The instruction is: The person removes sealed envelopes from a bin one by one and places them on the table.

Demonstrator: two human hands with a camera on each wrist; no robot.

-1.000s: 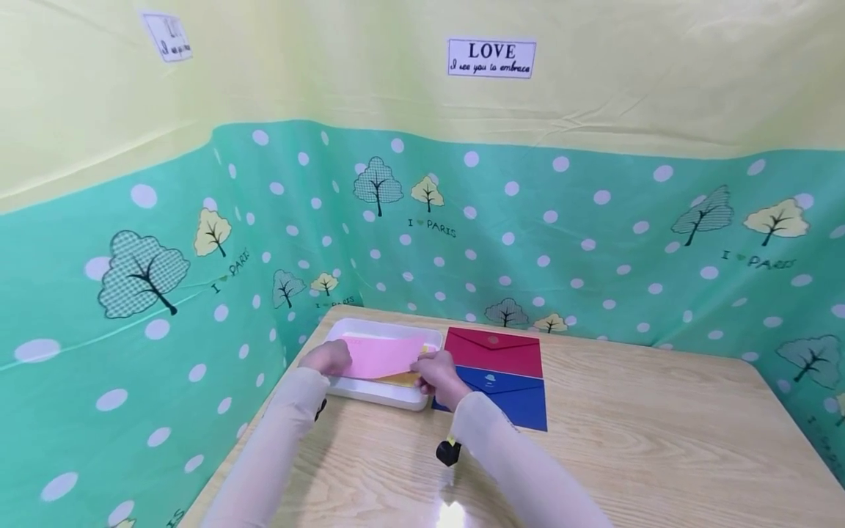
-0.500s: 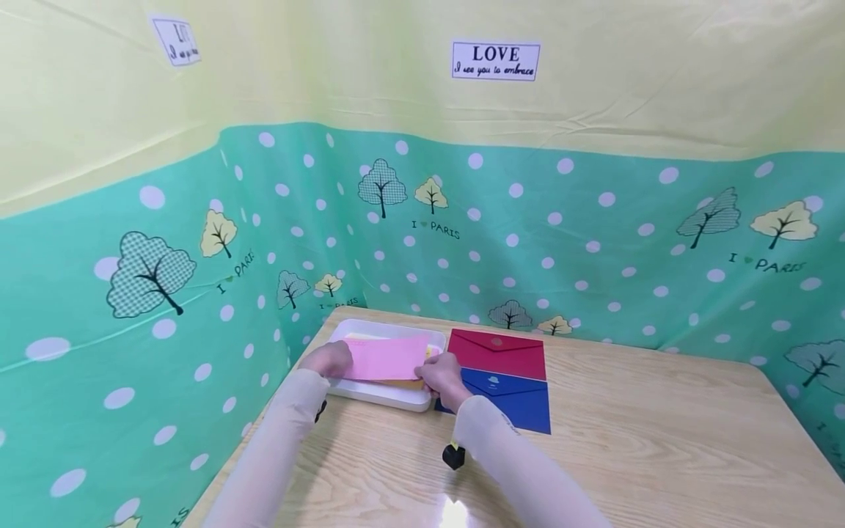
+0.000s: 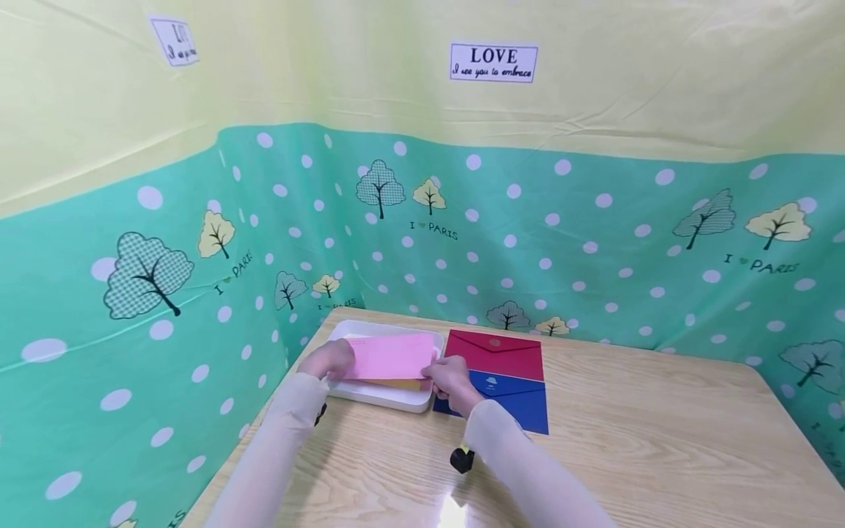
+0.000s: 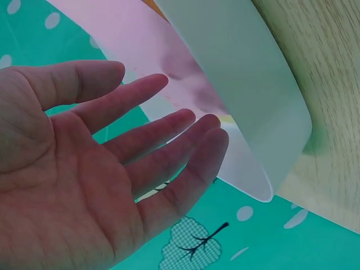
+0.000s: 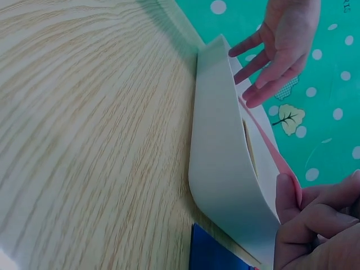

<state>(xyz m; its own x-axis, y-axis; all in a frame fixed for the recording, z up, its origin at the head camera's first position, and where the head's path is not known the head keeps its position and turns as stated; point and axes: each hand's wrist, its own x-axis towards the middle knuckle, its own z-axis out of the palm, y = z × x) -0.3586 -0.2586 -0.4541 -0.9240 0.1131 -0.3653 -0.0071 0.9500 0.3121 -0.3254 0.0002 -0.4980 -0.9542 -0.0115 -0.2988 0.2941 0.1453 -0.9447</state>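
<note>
A pink envelope (image 3: pixel 392 356) lies in the white tray (image 3: pixel 376 395) over an orange-yellow one (image 3: pixel 396 383). My right hand (image 3: pixel 452 383) pinches its right end between thumb and fingers; in the right wrist view the right hand (image 5: pixel 320 219) holds the raised pink edge (image 5: pixel 281 160) above the tray wall (image 5: pixel 216 135). At the envelope's left end is my left hand (image 3: pixel 330 359). The left wrist view shows the left hand (image 4: pixel 112 152) with fingers spread and relaxed beside the pink envelope (image 4: pixel 129 39), palm bare; whether the fingertips touch it I cannot tell.
Right of the tray, a red envelope (image 3: pixel 495 353) lies behind a blue envelope (image 3: pixel 515 402) on the wooden table (image 3: pixel 634 433). A green and yellow patterned curtain (image 3: pixel 581 220) hangs behind and to the left of the table.
My right hand has moved slightly right with the pink envelope's end, which now covers the yellow bit seen there before. The envelope lies flatter. My left hand has barely moved.
</note>
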